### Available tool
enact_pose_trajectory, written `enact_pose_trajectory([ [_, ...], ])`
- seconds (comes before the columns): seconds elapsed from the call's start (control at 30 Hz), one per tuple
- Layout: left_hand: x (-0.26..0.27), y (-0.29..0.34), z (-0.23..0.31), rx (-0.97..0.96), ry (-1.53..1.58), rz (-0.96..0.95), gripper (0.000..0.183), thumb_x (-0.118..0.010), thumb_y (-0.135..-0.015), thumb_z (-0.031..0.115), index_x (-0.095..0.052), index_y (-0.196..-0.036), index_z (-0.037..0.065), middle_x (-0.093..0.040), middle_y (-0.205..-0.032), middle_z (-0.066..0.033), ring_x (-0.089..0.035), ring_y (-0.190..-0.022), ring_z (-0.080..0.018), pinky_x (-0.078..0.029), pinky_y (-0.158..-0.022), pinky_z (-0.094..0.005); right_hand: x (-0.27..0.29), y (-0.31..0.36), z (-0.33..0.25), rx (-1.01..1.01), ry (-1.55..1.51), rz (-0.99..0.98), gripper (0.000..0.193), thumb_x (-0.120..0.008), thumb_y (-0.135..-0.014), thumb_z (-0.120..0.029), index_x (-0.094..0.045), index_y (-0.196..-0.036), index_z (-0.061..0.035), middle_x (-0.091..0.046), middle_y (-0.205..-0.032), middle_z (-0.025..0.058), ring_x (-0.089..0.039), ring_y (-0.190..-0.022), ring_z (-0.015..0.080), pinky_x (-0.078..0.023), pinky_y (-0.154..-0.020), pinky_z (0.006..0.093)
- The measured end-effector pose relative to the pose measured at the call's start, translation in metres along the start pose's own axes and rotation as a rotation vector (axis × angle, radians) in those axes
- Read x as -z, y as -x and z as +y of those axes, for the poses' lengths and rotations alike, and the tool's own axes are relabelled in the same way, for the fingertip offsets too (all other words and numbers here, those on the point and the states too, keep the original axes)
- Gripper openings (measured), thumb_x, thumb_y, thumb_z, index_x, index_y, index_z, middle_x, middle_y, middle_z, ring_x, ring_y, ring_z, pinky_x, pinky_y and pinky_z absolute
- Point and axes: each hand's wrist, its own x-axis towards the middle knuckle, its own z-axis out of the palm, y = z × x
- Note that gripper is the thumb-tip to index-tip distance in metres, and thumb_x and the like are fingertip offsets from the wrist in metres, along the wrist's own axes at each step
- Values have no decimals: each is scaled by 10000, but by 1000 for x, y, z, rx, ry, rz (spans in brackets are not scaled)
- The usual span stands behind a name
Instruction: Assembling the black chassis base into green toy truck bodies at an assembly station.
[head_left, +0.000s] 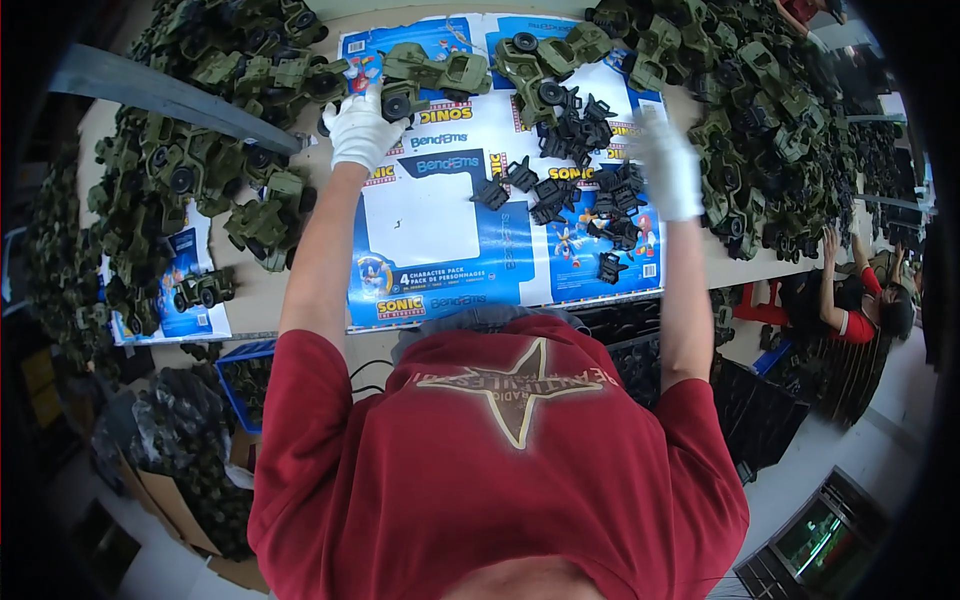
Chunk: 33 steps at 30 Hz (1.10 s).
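Observation:
In a white glove, my left hand (362,128) is at the far side of the sheet with its fingers apart. It is right by the front wheel of an olive-green toy jeep (432,70), and whether it touches the jeep is hard to tell. My right hand (670,165), also gloved, is smeared by motion beside the right-hand heap, so its fingers do not show clearly. Between the hands lies a loose pile of small black plastic parts (575,135). Another green toy jeep (535,70) stands just beyond that pile.
A printed blue and white cardboard sheet (440,220) covers the table's middle. Green toy vehicles heap up at left (190,160) and right (760,130). A grey metal bar (180,95) crosses the upper left. A blue crate (235,385) sits below; another person (850,310) works at right.

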Motion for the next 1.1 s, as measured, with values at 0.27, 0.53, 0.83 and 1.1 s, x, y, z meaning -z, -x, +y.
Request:
enact_pose_trajectory([
  [0.27,-63,154,-21,-344,156,445,438,-648,-745,65,-550,-1163,155,-609,-1073,-39,-561,-1148,-223,-340,-987,-507,-195,74,28,9,1058,-593,594,-721,-788,-403,-529,-1286,-141,-577,-1236,162,-672,-954,304,-549,-767,443],
  [0.53,-16,207,-7,276,391,330,462,-700,-781,155,-550,-1210,72,-602,-1135,-134,-549,-1166,-327,-404,-959,-436,-161,81,48,-614,-134,-535,405,-648,-932,-292,-622,-1179,29,-650,-694,76,-601,-562,115,-488,-507,279],
  [0.83,-38,134,22,747,755,149,1107,-860,-633,312,-224,-1470,-35,-403,-1369,-289,-497,-1211,-398,-432,-1024,-395,-157,106,21,-229,660,-307,516,-698,-835,-422,-606,-1222,-93,-609,-1188,201,-612,-1038,409,-507,-891,435],
  [1.1,-48,162,32,558,1184,-27,919,-821,-706,193,-328,-1460,11,-560,-1240,-189,-627,-1031,-270,-528,-892,-346,-171,107,69,84,765,-452,617,-717,-816,-370,-533,-1319,-65,-572,-1274,204,-592,-1101,386,-494,-924,434],
])
